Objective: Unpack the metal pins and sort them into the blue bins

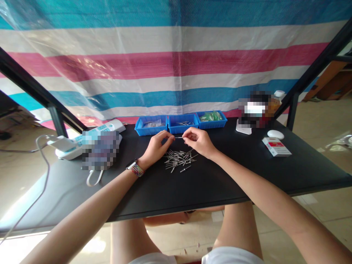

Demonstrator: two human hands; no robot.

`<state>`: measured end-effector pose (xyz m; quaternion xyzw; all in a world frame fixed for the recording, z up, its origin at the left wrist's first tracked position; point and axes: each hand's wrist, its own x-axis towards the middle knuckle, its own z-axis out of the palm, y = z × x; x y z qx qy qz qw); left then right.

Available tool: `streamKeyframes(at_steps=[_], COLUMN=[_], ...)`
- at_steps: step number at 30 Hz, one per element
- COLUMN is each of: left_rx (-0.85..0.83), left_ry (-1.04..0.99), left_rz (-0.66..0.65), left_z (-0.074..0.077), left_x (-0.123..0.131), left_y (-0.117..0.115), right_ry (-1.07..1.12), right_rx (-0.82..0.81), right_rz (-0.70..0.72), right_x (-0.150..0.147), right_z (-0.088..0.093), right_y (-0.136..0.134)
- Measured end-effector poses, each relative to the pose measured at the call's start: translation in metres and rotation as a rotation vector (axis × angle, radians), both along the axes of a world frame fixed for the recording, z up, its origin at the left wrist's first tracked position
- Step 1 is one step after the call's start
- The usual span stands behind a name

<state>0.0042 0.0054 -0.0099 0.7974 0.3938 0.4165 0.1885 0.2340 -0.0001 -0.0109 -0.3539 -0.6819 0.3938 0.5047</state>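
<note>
Between my two hands a thin silvery pop rivet (178, 137) is held level, just in front of the blue bins. My left hand (158, 145) pinches its left end with thumb and fingertips. The right end sits in the pinch of my right hand (199, 141). Below and between the hands lies a loose pile of similar rivets (178, 159) on the black table (154, 194). One rivet (185, 168) rests slightly apart at the pile's near side.
Three joined blue bins stand behind my hands: the left bin (140, 131) holds a clear bag, the middle bin (176, 129) rivets, the right bin (211, 124) green packets. A power strip (110, 127) is left; a small white-red box (276, 147) and white oval object (275, 134) are right.
</note>
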Motion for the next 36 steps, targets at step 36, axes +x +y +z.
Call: streamKeyframes(at_steps=[36], left_rx=[-0.077], left_ry=[-0.016], left_rz=[-0.059], left_z=[0.0038], left_x=[0.0009], left_y=[-0.0014], right_ry=[0.12], right_rx=[-0.126], right_rz=[0.014], right_x=[-0.0039], right_z=[0.0015], right_y=[0.0001])
